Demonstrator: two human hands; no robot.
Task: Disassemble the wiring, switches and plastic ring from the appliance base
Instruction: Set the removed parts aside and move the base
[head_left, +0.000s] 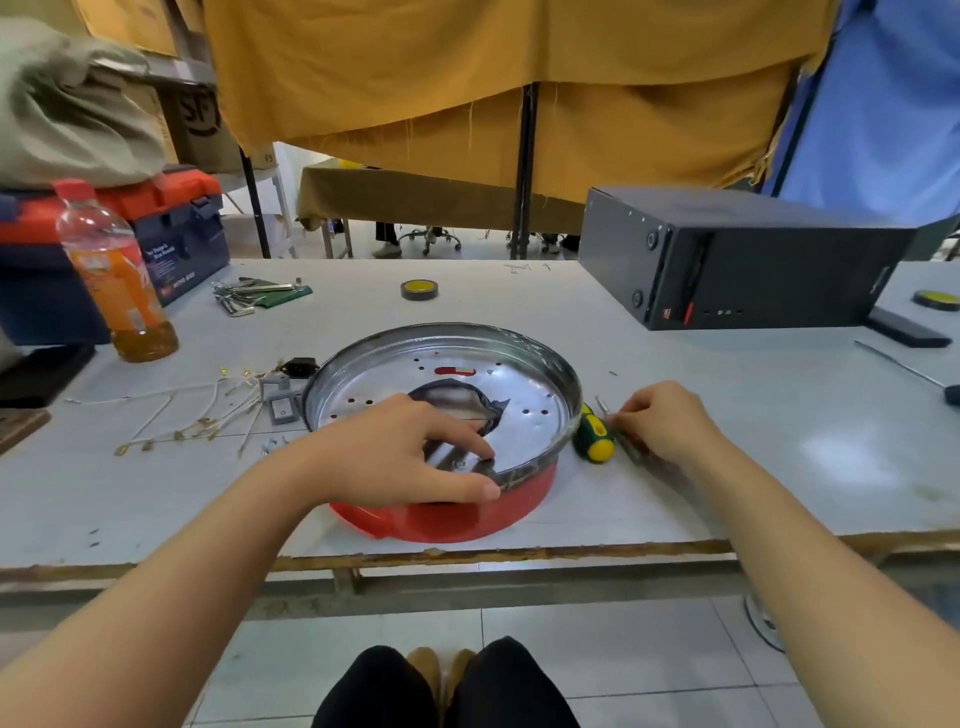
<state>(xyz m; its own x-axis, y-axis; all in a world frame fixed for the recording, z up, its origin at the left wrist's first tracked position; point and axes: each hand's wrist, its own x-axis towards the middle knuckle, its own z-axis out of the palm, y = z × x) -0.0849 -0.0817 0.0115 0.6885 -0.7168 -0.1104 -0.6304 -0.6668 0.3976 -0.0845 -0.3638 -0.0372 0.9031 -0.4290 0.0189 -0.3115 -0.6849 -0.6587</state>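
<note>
The appliance base (530, 384), a round shiny metal pan with a red plastic ring (457, 519) under its near side, sits near the table's front edge. My left hand (395, 452) grips its near rim, thumb on the outside and fingers inside on the metal floor. To the right of the base, my right hand (660, 421) pinches a thin metal tool (602, 405) beside a green and yellow screwdriver (595, 439) lying on the table. Removed white wires (208, 415) and two grey switches (280, 400) lie to the left of the base.
An orange drink bottle (111, 275) and a blue and red toolbox (171, 234) stand at the left. Hex keys (244, 296) and a tape roll (419, 289) lie further back. A black computer case (727, 260) fills the back right. Small screws (270, 447) lie by the wires.
</note>
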